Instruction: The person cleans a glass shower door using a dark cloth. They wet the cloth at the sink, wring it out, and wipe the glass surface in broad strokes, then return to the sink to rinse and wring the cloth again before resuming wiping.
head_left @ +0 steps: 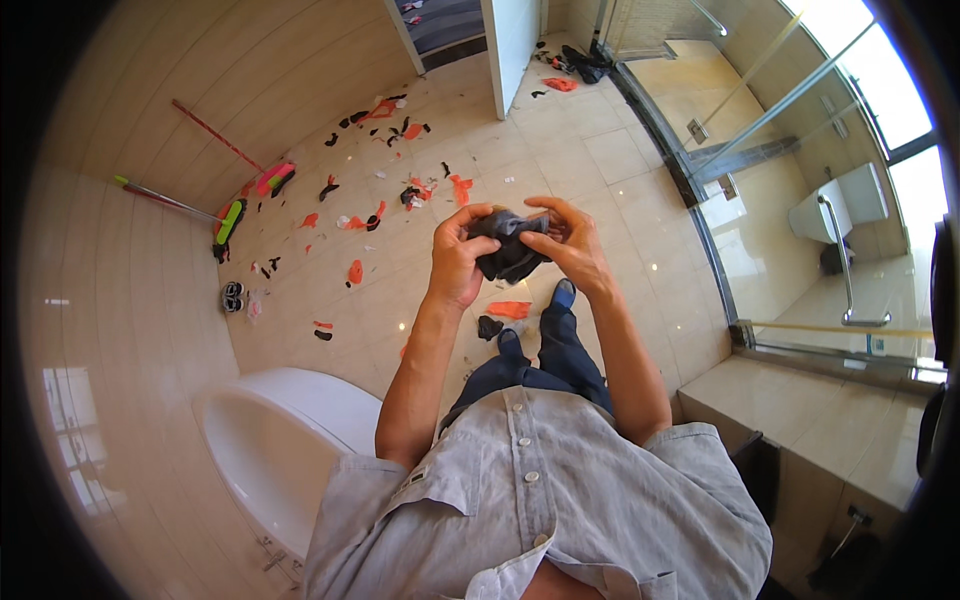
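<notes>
In front of my body, above the floor, I hold a crumpled black bundle of thin, soft material. Whether it is plastic or cloth I cannot tell. My left hand grips its left side, thumb lying across the front. On the right side my right hand pinches it between thumb and fingers, some fingers partly hidden behind. Below the bundle, near my feet, an orange scrap and a black scrap lie on the floor.
Orange, black and white scraps are scattered over the tiled floor. A green broom and pink broom lean at the left wall, near shoes. A white bathtub stands left; a glass partition and toilet stand right.
</notes>
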`<state>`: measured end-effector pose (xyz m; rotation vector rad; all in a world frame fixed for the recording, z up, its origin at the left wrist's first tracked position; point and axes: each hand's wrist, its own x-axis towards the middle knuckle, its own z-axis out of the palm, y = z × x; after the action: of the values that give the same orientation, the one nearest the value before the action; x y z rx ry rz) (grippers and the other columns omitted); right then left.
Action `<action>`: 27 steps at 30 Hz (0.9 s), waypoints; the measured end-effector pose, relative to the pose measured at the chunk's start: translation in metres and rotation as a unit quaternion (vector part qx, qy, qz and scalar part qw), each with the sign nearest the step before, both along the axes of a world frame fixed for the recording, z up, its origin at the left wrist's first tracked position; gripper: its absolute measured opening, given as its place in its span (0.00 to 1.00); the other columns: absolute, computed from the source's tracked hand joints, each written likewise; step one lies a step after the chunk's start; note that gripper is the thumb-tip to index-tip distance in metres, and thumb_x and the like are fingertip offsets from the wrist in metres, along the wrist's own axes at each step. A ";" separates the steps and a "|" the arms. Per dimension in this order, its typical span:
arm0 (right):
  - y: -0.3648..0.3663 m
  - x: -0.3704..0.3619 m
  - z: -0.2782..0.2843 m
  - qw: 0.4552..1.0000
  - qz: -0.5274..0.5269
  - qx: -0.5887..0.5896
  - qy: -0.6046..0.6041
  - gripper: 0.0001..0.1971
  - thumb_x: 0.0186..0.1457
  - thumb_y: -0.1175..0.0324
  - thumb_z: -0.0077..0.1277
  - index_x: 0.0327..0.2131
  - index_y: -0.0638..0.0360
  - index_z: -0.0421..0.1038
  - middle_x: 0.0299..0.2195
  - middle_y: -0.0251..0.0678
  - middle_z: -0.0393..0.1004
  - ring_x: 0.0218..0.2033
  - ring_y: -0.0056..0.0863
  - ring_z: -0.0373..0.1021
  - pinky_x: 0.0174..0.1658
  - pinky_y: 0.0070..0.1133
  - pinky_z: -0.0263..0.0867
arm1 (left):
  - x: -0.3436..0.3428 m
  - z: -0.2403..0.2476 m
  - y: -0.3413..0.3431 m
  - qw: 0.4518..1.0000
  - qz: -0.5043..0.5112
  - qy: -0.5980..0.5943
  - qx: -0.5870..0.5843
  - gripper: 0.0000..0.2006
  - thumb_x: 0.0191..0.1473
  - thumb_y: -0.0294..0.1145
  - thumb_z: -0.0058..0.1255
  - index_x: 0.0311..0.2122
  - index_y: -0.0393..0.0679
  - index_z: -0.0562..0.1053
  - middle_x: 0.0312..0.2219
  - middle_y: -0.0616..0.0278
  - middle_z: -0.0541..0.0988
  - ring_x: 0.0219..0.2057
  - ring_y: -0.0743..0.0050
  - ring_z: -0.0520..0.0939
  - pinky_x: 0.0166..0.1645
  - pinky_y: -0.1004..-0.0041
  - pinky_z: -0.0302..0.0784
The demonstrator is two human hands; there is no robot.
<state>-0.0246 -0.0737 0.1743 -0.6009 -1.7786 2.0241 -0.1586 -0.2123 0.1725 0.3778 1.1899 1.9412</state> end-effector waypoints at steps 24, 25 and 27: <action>0.234 -0.052 0.007 0.971 -0.050 0.233 0.029 0.18 0.43 0.80 0.59 0.41 0.60 0.71 0.55 0.44 0.71 0.57 0.41 0.68 0.58 0.36 0.65 | -0.106 0.025 0.247 0.989 -0.003 -0.023 0.144 0.18 0.68 0.40 0.41 0.47 0.33 0.72 0.44 0.51 0.81 0.45 0.62 0.82 0.54 0.63 0.76; 0.234 -0.054 0.010 0.985 -0.043 0.166 0.021 0.22 0.43 0.77 0.61 0.45 0.59 0.70 0.56 0.43 0.70 0.59 0.40 0.66 0.59 0.38 0.64 | -0.111 0.022 0.252 0.985 -0.012 -0.024 0.170 0.19 0.68 0.40 0.40 0.49 0.33 0.71 0.46 0.48 0.80 0.47 0.60 0.81 0.57 0.61 0.75; 0.246 -0.059 -0.003 0.998 -0.002 0.068 0.016 0.42 0.43 0.60 0.69 0.61 0.54 0.59 0.62 0.41 0.64 0.64 0.38 0.59 0.63 0.45 0.58 | -0.122 0.017 0.263 0.982 -0.035 -0.030 0.181 0.18 0.67 0.40 0.41 0.50 0.35 0.72 0.49 0.47 0.78 0.51 0.57 0.79 0.59 0.58 0.72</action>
<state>-0.0836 0.1719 0.1718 -0.5271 -1.8750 1.8811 -0.2807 0.0504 0.1895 0.5373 0.7716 2.0910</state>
